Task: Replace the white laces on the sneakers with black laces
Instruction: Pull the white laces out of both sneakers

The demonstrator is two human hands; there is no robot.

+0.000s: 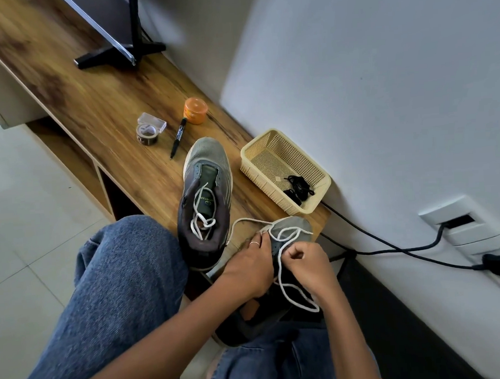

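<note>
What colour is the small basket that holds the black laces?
Pale yellow (cream) basket, with black laces inside; the head view, the only one, shows it.

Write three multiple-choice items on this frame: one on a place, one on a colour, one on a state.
1. Where do the black laces lie?
A. In the cream basket
B. On the floor
C. Inside the far sneaker

2. What colour is the small round jar by the marker pen?
A. Green
B. Orange
C. Blue

3. What are the hands doing?
A. Both rest idle
B. Both hold the marker
C. Both pinch the white lace of the near sneaker

Key: 1 A, the black bundle sits in the basket; 2 B, it is orange; 3 C, left hand and right hand grip lace.
</note>
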